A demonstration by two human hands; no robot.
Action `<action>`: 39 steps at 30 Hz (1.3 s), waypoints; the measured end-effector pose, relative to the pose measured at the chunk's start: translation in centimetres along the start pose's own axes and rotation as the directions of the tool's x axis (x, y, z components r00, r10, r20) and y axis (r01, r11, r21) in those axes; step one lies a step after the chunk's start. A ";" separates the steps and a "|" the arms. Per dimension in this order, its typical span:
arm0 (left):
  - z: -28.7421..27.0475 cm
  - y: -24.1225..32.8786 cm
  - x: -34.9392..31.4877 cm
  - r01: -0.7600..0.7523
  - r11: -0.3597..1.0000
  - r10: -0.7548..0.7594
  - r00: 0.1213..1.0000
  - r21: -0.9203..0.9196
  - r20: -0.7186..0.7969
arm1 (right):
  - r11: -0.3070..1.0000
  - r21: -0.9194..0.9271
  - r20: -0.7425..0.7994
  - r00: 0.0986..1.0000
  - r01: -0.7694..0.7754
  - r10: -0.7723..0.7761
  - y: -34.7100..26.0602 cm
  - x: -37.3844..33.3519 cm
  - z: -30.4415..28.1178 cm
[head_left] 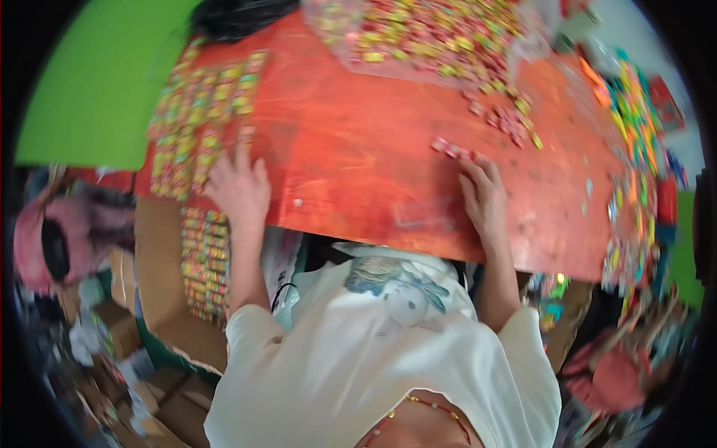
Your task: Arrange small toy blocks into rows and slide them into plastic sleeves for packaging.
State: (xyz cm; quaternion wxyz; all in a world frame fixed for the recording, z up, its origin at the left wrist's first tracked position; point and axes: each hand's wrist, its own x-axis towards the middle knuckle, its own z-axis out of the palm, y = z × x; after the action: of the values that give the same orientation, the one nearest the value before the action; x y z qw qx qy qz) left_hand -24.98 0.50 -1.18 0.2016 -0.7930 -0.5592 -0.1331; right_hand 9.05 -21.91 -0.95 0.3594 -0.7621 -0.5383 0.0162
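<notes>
My left hand lies over the left part of the table with its fingers spread, touching the near end of neat rows of small red and yellow wrapped pieces that look like candies. Nothing shows in its grip. To the right, my right hand rests on the table with thumb and fingers apart. Its fingertips are at the end of a short line of small red wrapped pieces. What lies right under those fingertips is hidden.
The red tabletop carries a large loose heap of red and yellow pieces at the back. Below the left edge, an open cardboard box holds stacked rows. Colourful packets line the right edge. Other people sit at both sides.
</notes>
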 end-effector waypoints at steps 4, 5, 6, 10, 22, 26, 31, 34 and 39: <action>-1.6 4.7 -0.1 -0.304 0.849 0.304 0.950 -0.431 -0.071 | 0.997 -0.042 0.016 0.998 -0.068 0.069 0.3 -1.4 -0.5; -1.8 6.6 0.0 -0.373 0.739 0.395 0.914 -0.561 -0.089 | 0.994 -0.091 0.025 0.997 -0.064 0.067 0.2 -1.5 -0.5; -2.8 8.8 0.3 -0.427 0.647 0.486 0.869 -0.632 -0.091 | 0.992 -0.102 0.018 0.997 -0.078 0.080 0.2 -1.5 -0.6; -3.9 16.7 1.7 -0.487 0.450 0.712 0.702 -0.748 -0.029 | 0.972 -0.227 -0.102 0.994 -0.062 0.040 1.1 -0.3 -1.3; -4.5 22.8 4.3 -0.492 0.528 0.741 0.664 -0.692 0.094 | 0.908 -0.414 -0.018 0.998 -0.066 0.064 3.7 2.2 -1.4; -4.3 22.7 4.9 -0.424 0.604 0.685 0.708 -0.675 0.168 | 0.918 -0.366 0.015 0.986 -0.150 0.166 4.5 3.1 -2.0; -4.8 22.3 6.5 -0.401 0.639 0.682 0.691 -0.656 0.242 | 0.937 -0.350 -0.032 0.999 0.005 -0.017 5.0 6.7 -1.4; -2.5 22.3 9.0 -0.535 0.523 0.678 0.733 -0.664 -0.057 | 0.930 -0.368 -0.056 0.997 0.022 -0.046 6.4 10.8 0.0; 3.7 24.8 17.0 -0.477 0.573 0.484 0.853 -0.666 -0.194 | 0.919 -0.389 -0.238 0.970 -0.056 -0.042 8.1 18.7 4.7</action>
State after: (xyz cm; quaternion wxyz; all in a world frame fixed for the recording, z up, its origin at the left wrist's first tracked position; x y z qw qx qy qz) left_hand 4.05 9.17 -1.30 -0.0845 -0.9310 -0.2323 -0.2687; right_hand 21.50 -5.17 -2.29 0.2619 -0.8167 -0.4801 -0.1840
